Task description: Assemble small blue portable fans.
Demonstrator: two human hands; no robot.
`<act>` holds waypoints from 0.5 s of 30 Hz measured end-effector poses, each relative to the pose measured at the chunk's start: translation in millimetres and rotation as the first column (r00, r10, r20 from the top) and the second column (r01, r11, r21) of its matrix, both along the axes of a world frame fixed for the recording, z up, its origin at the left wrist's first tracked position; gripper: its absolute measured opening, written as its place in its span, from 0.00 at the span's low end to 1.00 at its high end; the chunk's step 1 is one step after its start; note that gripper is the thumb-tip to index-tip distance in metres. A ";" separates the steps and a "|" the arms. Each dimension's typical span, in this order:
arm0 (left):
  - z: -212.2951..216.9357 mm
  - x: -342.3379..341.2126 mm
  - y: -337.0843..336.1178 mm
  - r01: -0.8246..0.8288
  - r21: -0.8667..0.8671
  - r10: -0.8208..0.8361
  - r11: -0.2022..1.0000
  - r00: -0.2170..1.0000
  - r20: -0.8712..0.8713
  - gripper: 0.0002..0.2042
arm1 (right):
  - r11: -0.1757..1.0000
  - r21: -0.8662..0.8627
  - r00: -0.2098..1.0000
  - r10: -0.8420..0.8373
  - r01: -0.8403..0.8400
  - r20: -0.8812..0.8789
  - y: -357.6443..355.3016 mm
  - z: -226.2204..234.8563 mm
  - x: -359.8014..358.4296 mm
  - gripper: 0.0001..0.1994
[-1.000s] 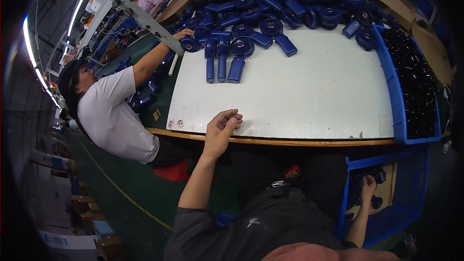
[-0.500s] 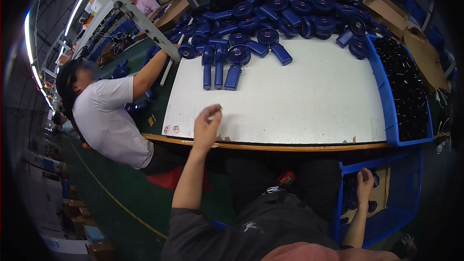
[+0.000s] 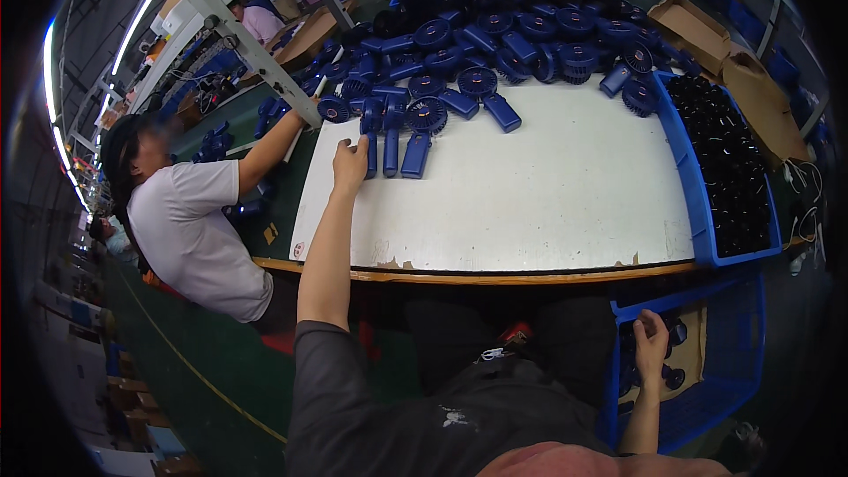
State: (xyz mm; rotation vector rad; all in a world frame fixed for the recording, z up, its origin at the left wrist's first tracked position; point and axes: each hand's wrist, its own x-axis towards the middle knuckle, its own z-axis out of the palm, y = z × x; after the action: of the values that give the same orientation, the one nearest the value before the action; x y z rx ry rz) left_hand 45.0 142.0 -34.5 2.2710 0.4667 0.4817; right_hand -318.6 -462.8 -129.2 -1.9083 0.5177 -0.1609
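Your left hand (image 3: 351, 162) is reaching to the table's (image 3: 548, 203) far left edge, its grip spread, fingertips touching a blue handheld fan (image 3: 370, 137). Your right hand (image 3: 651, 343) is resting loosely open on the blue crate (image 3: 707, 389) below the table's near right corner.

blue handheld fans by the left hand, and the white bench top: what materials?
Blue handheld fans: likely moulded plastic, uniform colour, soft sheen. White bench top: smooth matte sheet, probably laminate over wood; chipped front edge shows tan core. The left hand reaches them.
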 end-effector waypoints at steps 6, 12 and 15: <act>-4.0 15.2 2.9 0.015 0.004 -0.015 1.000 0.998 -0.067 0.37 | 1.000 0.002 1.000 0.004 -0.004 -0.005 2.5 3.8 -1.4 0.15; -3.3 16.2 4.7 0.054 -0.100 -0.059 0.994 0.997 -0.050 0.38 | 0.998 0.013 0.999 0.054 -0.054 0.006 20.9 28.0 8.9 0.15; 2.4 14.7 -0.5 0.068 -0.185 -0.081 0.980 0.995 -0.060 0.39 | 0.995 0.032 0.995 0.098 -0.098 0.016 32.0 40.5 13.7 0.15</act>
State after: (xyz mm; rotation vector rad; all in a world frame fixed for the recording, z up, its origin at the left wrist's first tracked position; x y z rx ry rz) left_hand 59.8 141.6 -32.1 2.1235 0.4393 0.3115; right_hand -304.9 -430.8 -88.7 -1.8949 0.4137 -0.1016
